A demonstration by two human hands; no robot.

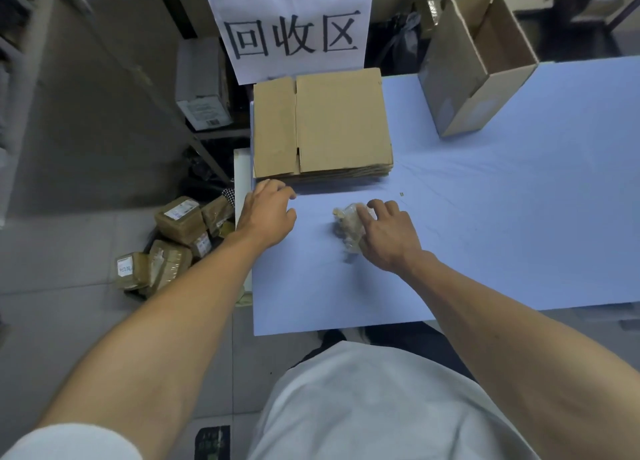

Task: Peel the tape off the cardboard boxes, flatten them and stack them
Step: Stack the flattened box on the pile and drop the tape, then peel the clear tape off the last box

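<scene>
A stack of flattened cardboard boxes [322, 127] lies at the back left of the blue table [502, 217]. An open, unflattened cardboard box [474, 64] stands tilted at the back right. A crumpled wad of peeled clear tape [346, 225] lies on the table in front of the stack. My right hand [388, 234] rests over the wad, its fingers curled onto it. My left hand [266, 213] hovers at the table's left edge just in front of the stack, fingers loosely bent, holding nothing.
A white paper sign [291, 26] with large characters hangs behind the stack. Several taped brown parcels [173, 241] lie on the tiled floor to the left of the table. A metal shelf frame with a boxed item [202, 85] stands further back left.
</scene>
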